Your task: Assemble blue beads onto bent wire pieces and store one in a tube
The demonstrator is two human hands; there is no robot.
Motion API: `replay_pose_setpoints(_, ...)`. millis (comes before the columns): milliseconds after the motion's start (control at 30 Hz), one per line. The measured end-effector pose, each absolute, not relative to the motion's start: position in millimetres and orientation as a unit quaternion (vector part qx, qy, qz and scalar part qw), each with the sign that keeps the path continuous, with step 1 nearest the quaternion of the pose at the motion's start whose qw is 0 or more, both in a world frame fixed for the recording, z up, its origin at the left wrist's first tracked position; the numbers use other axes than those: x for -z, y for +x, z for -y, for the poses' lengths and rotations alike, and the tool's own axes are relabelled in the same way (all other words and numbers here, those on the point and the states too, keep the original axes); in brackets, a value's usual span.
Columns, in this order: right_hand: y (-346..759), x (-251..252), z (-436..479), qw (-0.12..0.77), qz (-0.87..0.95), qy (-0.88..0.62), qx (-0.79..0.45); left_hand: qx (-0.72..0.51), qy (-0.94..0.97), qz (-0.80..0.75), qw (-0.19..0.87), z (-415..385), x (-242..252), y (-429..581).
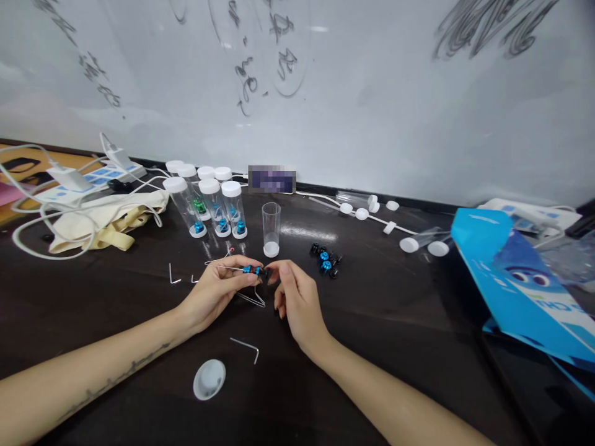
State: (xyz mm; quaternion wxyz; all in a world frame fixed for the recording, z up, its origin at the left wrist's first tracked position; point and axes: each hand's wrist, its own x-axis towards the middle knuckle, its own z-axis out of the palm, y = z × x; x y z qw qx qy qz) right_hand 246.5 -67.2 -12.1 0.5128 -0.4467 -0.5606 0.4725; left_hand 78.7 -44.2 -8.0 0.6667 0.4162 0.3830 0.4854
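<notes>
Between the fingertips of my left hand point(214, 292) is a small blue and black metal part point(251, 270), with thin bent wire point(253, 300) around it. My right hand point(297, 303) is at the part's black right end, thumb and index finger close together; whether they grip it is too small to tell. Just behind the hands stands an open clear tube point(271, 230) with a white base. Several blue and black parts point(326, 260) lie to the right. An L-shaped hex key point(251, 347) and a small white cup point(209, 379) lie nearer me.
Several capped clear tubes point(232, 207) with small parts inside stand at the back left. Further left are a cream cloth bag point(102, 217), cables and a power strip point(93, 183). White caps point(361, 214) and lying tubes are back right, beside a blue bag point(483, 248).
</notes>
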Motion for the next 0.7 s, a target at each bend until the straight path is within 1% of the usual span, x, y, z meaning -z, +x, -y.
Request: replay_pose_setpoints(700, 246.0, 14.9, 66.3, 0.516, 0.564, -0.446, -0.466, -0.487, 0.424, -0.384, 0.66, 42.9, 10.4, 78.3)
